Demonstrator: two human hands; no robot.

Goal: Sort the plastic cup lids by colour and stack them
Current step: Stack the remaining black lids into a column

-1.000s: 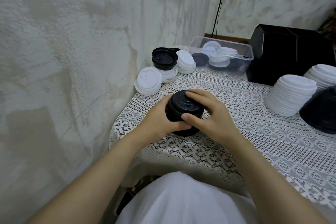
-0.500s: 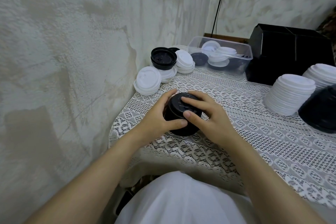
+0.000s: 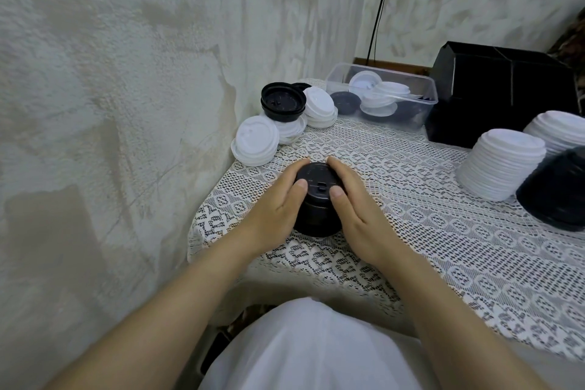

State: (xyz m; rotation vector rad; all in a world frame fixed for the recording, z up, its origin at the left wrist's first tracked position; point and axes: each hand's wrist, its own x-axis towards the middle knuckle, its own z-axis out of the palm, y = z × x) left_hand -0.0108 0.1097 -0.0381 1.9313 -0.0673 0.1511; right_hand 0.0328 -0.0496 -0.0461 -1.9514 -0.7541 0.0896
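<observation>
As the left hand [image 3: 277, 206] and right hand [image 3: 359, 215] curl snugly around the short stack of round black plastic cup lids [image 3: 316, 182] standing on the lace-covered surface [image 3: 411, 231] at frame centre, these 2 hands seem to be squaring it, away from loose white plastic lids [image 3: 256, 144] upper left.

Soft, diffuse, rather dim light with a cool greenish cast, and no glare. A broad faint shadow darkens the wall [image 3: 95, 104] at lower left. The black lid stack [image 3: 316, 218] between the left hand [image 3: 278, 203] and right hand [image 3: 357, 212] loses detail in its dark sides. The table [image 3: 411, 231] lace is sharp. Wide-angle distortion bends the frame edges.
</observation>
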